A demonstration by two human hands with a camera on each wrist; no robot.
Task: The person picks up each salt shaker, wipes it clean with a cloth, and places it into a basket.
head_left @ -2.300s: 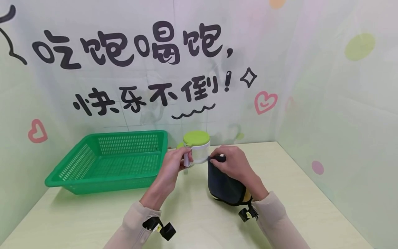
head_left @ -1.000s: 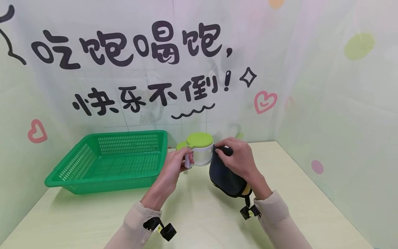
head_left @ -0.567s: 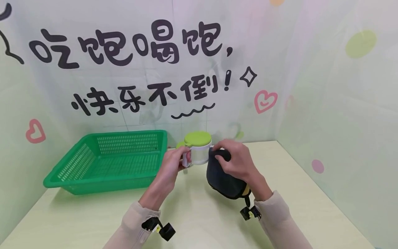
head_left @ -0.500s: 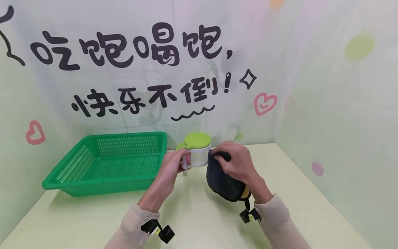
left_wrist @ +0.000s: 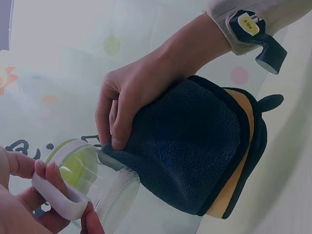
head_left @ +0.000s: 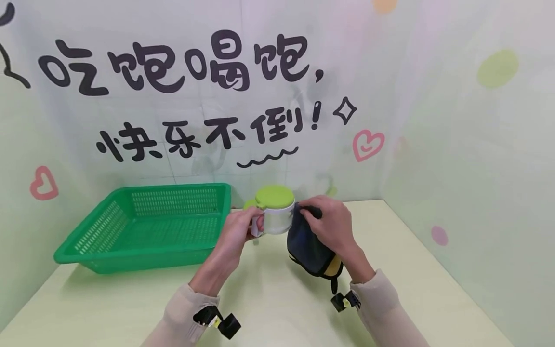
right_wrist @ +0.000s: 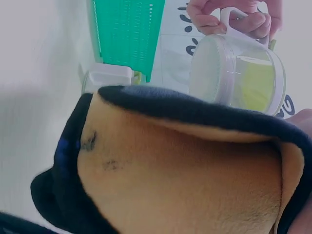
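My left hand (head_left: 236,232) grips the white handle (left_wrist: 61,197) of a clear seasoning jar (head_left: 278,220) with a green lid (head_left: 275,196), held up over the table. Thumb and fingers of my right hand (head_left: 331,222) pinch a dark blue cleaning cloth (head_left: 309,246) at the jar's right side. The cloth is folded over and hangs down, with black edging, a small loop and a yellow-orange reverse (right_wrist: 185,170). In the left wrist view, its corner lies right at the jar's clear wall (left_wrist: 109,190). The right wrist view has the cloth covering most of the right hand.
A green plastic basket (head_left: 143,259) stands on the left of the pale table (head_left: 269,308). Behind my left hand is a second jar (right_wrist: 109,75), its green lid (head_left: 249,204) partly showing in the head view. A printed backdrop (head_left: 182,106) closes off the back and sides.
The jar stays raised in my left hand, shifting only slightly. My right hand has made small moves with the cloth along the jar's side, and more of the yellow-orange reverse now shows.
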